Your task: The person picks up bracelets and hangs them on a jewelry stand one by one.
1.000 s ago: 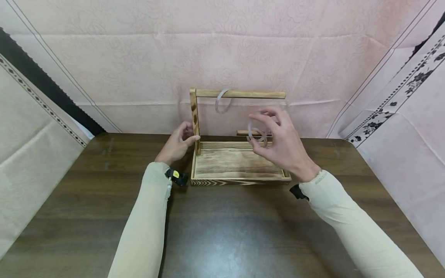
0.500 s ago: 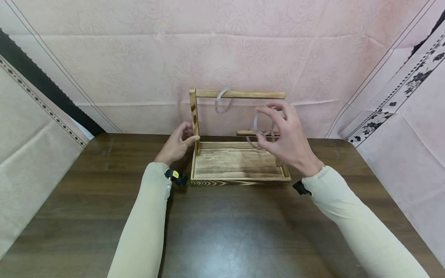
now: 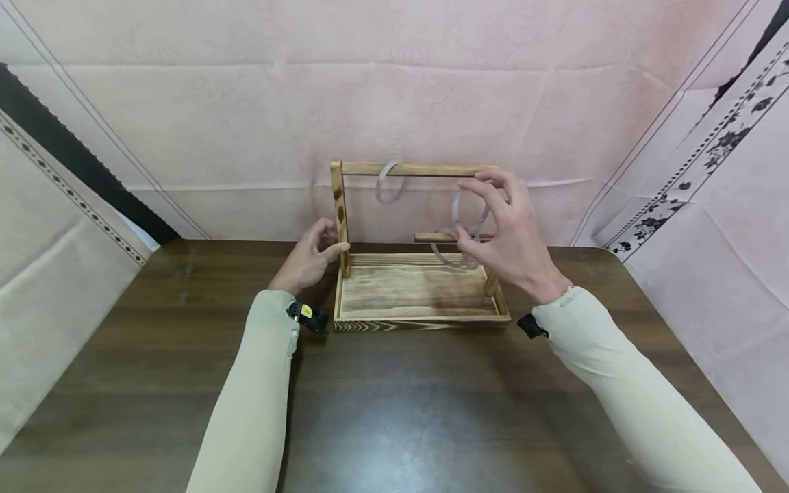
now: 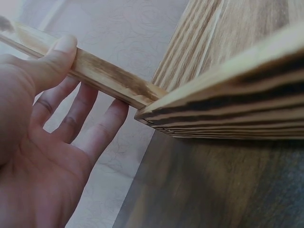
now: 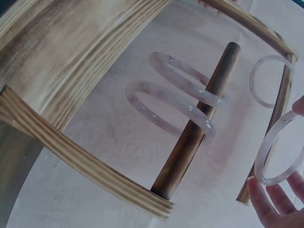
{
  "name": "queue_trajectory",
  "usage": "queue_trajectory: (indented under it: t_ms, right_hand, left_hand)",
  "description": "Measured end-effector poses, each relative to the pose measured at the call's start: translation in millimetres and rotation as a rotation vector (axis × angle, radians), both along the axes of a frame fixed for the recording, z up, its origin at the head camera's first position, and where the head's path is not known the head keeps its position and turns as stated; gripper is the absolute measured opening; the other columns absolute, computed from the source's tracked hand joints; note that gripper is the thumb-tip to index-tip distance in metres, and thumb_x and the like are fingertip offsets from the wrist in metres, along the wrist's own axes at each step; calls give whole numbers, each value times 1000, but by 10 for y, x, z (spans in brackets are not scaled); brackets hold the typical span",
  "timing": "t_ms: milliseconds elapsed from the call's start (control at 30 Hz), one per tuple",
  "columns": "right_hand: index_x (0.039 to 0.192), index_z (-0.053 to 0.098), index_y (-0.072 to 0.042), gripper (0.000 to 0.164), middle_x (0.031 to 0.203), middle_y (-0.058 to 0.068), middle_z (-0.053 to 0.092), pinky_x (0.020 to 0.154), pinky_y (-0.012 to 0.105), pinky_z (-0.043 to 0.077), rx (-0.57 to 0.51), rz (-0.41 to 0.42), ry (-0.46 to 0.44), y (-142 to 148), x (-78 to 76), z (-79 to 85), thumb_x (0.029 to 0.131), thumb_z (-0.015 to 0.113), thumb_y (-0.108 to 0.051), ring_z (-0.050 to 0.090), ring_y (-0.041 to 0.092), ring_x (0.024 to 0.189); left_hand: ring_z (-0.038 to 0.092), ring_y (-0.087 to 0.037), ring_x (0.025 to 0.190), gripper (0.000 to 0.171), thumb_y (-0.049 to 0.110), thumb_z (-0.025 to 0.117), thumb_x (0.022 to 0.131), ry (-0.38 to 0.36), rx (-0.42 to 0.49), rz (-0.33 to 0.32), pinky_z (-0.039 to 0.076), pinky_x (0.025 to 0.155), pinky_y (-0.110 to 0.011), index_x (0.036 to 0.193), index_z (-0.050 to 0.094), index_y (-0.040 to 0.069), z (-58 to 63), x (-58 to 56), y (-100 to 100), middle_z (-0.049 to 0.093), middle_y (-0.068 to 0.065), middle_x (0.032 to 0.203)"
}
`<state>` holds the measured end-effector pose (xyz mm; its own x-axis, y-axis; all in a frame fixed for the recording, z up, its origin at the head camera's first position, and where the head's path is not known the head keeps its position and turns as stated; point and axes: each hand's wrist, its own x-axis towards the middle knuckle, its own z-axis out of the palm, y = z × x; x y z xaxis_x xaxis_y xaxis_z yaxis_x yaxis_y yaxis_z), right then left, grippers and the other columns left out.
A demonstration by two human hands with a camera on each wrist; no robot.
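Observation:
A wooden bangle stand (image 3: 425, 319) has a tray base and two bars. My left hand (image 3: 306, 259) grips its left post (image 3: 340, 205), thumb on one side and fingers behind, as the left wrist view shows. My right hand (image 3: 510, 236) pinches a pale translucent bangle (image 3: 455, 205) between thumb and fingers, near the free right end of the upper bar (image 3: 437, 169). Whether that bangle encircles the bar, I cannot tell. Another bangle (image 3: 380, 186) hangs farther left on the upper bar. Around the lower bar (image 5: 190, 135) hang two more, a nearer bangle (image 5: 164, 93) and a farther bangle (image 5: 209, 98).
The stand sits at the back of a dark brown table (image 3: 394, 411). Behind it rises a pale pink patterned cloth (image 3: 370, 103), close to the bars. A short right post (image 3: 490, 282) carries the lower bar, partly covered by my right hand in the head view.
My right hand has moved right and up with its bangle, close to the upper bar's free end. My left hand keeps its hold on the post. The head view has shifted slightly.

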<state>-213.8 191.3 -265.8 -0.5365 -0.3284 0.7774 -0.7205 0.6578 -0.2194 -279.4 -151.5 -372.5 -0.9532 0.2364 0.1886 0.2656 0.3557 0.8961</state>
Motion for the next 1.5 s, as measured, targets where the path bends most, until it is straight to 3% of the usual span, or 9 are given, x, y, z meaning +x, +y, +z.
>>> queue_trajectory:
  t_ms: [533, 733, 1067, 1300, 1500]
  right_hand:
    - [136, 60, -14, 60, 138, 19, 51, 107, 51, 40, -21, -52, -77, 88, -121, 28, 79, 76, -5, 47, 34, 130]
    - [136, 60, -12, 59, 138, 20, 50, 109, 52, 41, -25, -70, -67, 127, -176, 39, 80, 76, -4, 47, 34, 130]
    - [134, 60, -10, 58, 139, 18, 50, 109, 46, 42, -48, -74, -92, 169, -253, 64, 79, 76, -2, 49, 30, 127]
    - [135, 60, -10, 61, 139, 19, 50, 105, 43, 41, -54, -71, -88, 196, -304, 77, 77, 75, 1, 48, 30, 124]
    - [136, 59, -10, 61, 142, 17, 49, 94, 37, 42, -56, -77, -123, 193, -338, 68, 78, 74, 2, 50, 28, 111]
  left_hand:
    - [53, -28, 124, 31, 16, 63, 102, -29, 12, 3, 41, 105, -42, 126, 49, 4, 43, 37, 5, 54, -12, 126]
    - [53, -28, 121, 32, 17, 63, 102, -40, 13, -1, 41, 102, -40, 126, 48, 4, 52, 34, 4, 54, -14, 127]
    - [52, -29, 124, 31, 16, 64, 101, -32, 20, -6, 40, 110, -44, 125, 48, 4, 6, 7, -18, 54, -13, 126]
    - [53, -27, 122, 30, 18, 64, 101, -30, 1, 2, 42, 102, -39, 124, 48, 6, 10, 7, -2, 54, -12, 125]
    - [54, -26, 119, 28, 19, 65, 101, -25, -5, 11, 44, 97, -37, 122, 50, 8, 3, 2, -12, 55, -9, 124]
